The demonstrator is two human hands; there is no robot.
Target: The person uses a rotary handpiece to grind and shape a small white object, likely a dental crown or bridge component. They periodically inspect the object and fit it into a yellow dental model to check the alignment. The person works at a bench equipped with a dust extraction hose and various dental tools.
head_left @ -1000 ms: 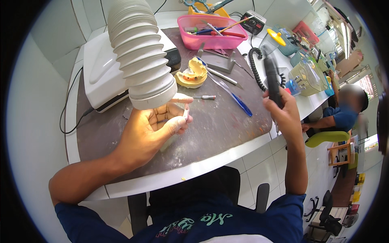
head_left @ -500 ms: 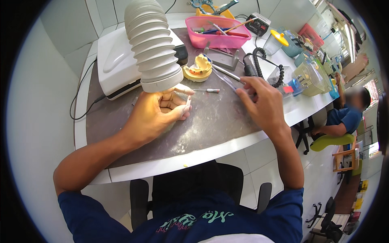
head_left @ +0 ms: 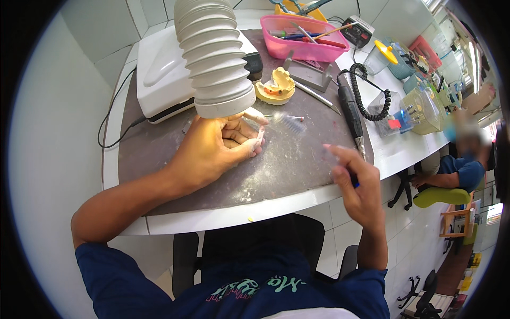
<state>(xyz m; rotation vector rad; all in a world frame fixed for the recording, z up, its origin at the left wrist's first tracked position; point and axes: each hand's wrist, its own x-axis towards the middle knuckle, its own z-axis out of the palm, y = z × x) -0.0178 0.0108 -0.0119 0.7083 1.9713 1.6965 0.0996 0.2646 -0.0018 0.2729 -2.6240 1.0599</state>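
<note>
My left hand (head_left: 226, 141), dusted white at the fingertips, is closed under the mouth of the ribbed hose. Between thumb and fingers it pinches a small whitish piece (head_left: 261, 133), mostly covered. Lower right, my right hand (head_left: 358, 181) is closed round a thin brush; its blue end shows below the fingers, and its pale bristles (head_left: 293, 124) are smeared by motion. A small rotary bur (head_left: 292, 117) lies on the mat beyond the left fingertips. Behind it stands a yellow dental cast (head_left: 275, 91) with a slim metal tool (head_left: 314, 97) lying at its right.
A thick ribbed hose (head_left: 218, 58) hangs before a white box (head_left: 164, 80). A black handpiece (head_left: 349, 109) with coiled cord lies at right. Behind are a metal stand (head_left: 313, 77) and a pink tool basket (head_left: 303, 50). Another person (head_left: 465, 165) sits far right.
My right hand has lifted the brush from beside the cast and drawn it toward me and right. The left hand keeps its pinch. The whole view has shifted slightly.
</note>
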